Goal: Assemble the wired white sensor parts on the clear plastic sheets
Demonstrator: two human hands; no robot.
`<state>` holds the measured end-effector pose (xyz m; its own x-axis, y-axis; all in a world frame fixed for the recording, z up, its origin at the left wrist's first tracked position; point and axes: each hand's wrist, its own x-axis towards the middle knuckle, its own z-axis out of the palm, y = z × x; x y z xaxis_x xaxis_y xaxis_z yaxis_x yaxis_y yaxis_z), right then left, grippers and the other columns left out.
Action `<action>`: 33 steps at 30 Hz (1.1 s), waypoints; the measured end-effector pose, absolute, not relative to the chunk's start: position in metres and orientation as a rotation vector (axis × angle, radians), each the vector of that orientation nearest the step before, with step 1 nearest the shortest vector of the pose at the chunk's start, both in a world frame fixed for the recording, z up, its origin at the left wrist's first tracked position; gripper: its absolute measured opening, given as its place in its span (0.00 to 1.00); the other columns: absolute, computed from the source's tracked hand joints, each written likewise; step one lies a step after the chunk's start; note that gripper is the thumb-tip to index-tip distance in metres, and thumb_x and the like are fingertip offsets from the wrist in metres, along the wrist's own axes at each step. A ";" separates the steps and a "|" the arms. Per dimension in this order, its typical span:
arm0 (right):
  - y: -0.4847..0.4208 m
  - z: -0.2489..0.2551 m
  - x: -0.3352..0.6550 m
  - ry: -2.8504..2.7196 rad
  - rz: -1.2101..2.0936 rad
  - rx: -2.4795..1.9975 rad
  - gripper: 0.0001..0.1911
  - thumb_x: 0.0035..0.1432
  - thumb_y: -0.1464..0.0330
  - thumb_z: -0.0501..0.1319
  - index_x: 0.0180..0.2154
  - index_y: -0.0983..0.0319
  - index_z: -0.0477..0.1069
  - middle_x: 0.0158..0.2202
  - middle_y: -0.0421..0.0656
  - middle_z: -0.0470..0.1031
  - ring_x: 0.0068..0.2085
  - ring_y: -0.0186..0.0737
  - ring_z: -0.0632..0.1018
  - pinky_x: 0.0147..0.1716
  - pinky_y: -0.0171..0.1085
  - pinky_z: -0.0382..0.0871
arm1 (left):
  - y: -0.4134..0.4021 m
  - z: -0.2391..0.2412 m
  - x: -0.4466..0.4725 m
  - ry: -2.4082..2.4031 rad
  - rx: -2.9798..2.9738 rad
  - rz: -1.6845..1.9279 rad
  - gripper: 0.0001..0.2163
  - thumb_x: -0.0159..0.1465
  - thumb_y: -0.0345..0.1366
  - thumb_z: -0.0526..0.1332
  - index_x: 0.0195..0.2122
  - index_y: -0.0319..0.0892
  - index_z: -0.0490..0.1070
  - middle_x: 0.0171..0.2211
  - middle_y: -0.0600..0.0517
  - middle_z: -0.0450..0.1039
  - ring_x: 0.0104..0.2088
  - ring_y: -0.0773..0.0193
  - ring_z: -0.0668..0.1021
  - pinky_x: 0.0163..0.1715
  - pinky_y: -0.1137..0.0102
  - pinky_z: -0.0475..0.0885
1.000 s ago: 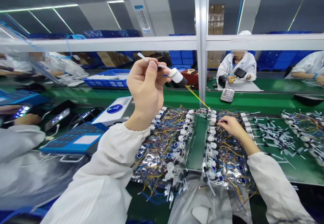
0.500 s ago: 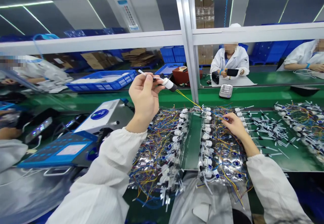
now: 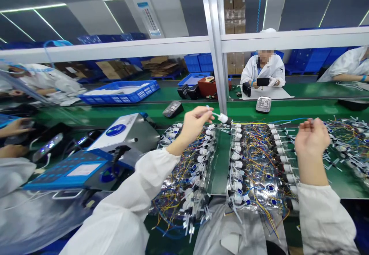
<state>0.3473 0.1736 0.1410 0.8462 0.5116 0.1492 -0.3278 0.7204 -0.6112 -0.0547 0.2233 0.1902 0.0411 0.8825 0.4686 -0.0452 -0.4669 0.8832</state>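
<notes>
My left hand (image 3: 197, 123) is raised over the far end of the wired rows, pinching a small white plastic part with a black end (image 3: 222, 118) and a thin white tube (image 3: 210, 110). My right hand (image 3: 311, 139) is lifted palm-up above the wires, fingers curled. A thin blue wire (image 3: 291, 119) runs toward its fingertips, but I cannot tell if it is held. Below lie silvery bags (image 3: 259, 186) tangled with colored wires, with rows of white connectors (image 3: 238, 164) along a narrow green board (image 3: 219, 163).
To the left stand a blue tester panel (image 3: 77, 172) and a white instrument box (image 3: 127, 132). Digital meters (image 3: 263, 104) sit on the green bench (image 3: 288, 111). A co-worker (image 3: 262, 68) sits opposite, beyond a metal post (image 3: 215, 47). Another person's hands (image 3: 14, 126) show at left.
My left hand has moved right and lower, now over the wired rows with the white part. My right hand has lifted off the wires and shifted right.
</notes>
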 end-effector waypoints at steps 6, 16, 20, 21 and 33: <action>0.158 0.175 0.366 -0.354 0.413 -0.606 0.06 0.60 0.76 0.66 0.32 0.61 0.73 0.31 0.43 0.77 0.29 0.31 0.77 0.31 0.33 0.74 | 0.241 0.113 -0.027 1.012 1.590 1.084 0.20 0.55 0.45 0.76 0.38 0.37 0.74 0.27 0.47 0.82 0.27 0.61 0.83 0.25 0.72 0.77; 0.159 0.155 0.271 -0.926 0.473 -0.931 0.15 0.60 0.59 0.70 0.45 0.62 0.81 0.33 0.42 0.80 0.33 0.34 0.80 0.39 0.37 0.76 | 0.252 0.061 -0.013 0.948 1.659 1.040 0.15 0.59 0.46 0.72 0.38 0.37 0.83 0.41 0.41 0.84 0.46 0.51 0.84 0.50 0.57 0.79; 0.174 0.127 0.225 -1.155 0.843 -1.016 0.20 0.55 0.58 0.73 0.47 0.59 0.80 0.34 0.41 0.80 0.32 0.39 0.82 0.36 0.39 0.79 | 0.253 0.057 -0.003 0.879 1.664 1.089 0.18 0.62 0.47 0.70 0.46 0.39 0.82 0.46 0.41 0.84 0.50 0.52 0.83 0.56 0.57 0.76; 0.179 0.118 0.215 -1.157 0.938 -1.013 0.20 0.53 0.58 0.74 0.46 0.59 0.79 0.32 0.41 0.79 0.29 0.39 0.82 0.32 0.39 0.79 | 0.254 0.056 0.000 0.861 1.655 1.091 0.19 0.62 0.48 0.70 0.47 0.38 0.81 0.44 0.42 0.84 0.47 0.53 0.84 0.53 0.58 0.77; 0.192 0.050 0.185 -1.042 1.166 -0.914 0.13 0.55 0.58 0.73 0.38 0.59 0.81 0.38 0.43 0.83 0.36 0.43 0.84 0.42 0.43 0.81 | 0.252 0.047 0.001 0.852 1.615 1.058 0.18 0.59 0.49 0.72 0.39 0.38 0.82 0.35 0.45 0.84 0.33 0.59 0.83 0.37 0.67 0.78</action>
